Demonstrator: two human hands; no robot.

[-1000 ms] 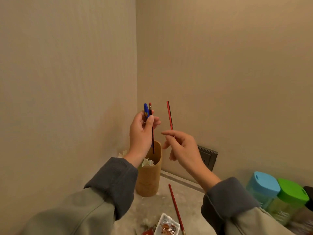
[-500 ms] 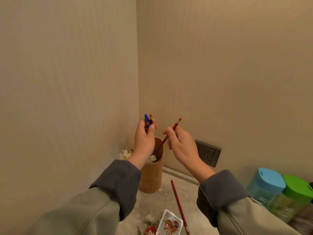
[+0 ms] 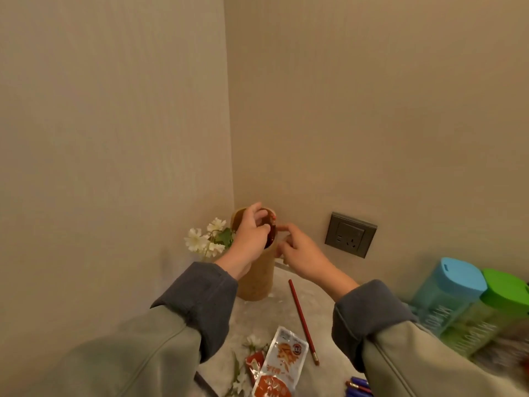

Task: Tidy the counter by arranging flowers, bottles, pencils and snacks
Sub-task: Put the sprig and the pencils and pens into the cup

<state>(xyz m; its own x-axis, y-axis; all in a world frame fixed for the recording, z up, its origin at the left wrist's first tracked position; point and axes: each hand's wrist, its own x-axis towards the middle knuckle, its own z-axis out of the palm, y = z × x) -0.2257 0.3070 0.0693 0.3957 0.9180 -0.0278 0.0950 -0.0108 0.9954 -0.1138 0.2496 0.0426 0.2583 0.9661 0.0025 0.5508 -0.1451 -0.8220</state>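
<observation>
Pencils: the tip of one (image 3: 274, 218), reddish with a pale end, shows at the mouth of the tan cylindrical holder (image 3: 257, 277) in the corner, right where the left hand (image 3: 252, 234) sits over the opening. That hand's fingers (image 3: 259, 216) are curled down into the rim; whether they grip anything inside I cannot tell, as the hand hides the opening. The right hand (image 3: 300, 256) is just beside the holder's right edge, its fingers (image 3: 283, 227) loosely spread with the forefinger pointing at the rim, and it has hold of nothing visible. A spray of white flowers (image 3: 204, 239) stands just left of the holder, against the wall. On the pale surface (image 3: 323, 319) a red pencil (image 3: 303, 320) lies loose, running from near the holder's base toward the viewer. Close by its lower end are two snack packets (image 3: 276, 365) with another white flower (image 3: 252, 340) beside them. Blue and red pens or pencils (image 3: 357, 386) lie at the bottom edge. At the right stand a blue-lidded bottle (image 3: 446, 293) and a green-lidded bottle (image 3: 492, 313), touching. A grey wall socket (image 3: 350, 234) is on the right-hand wall.
</observation>
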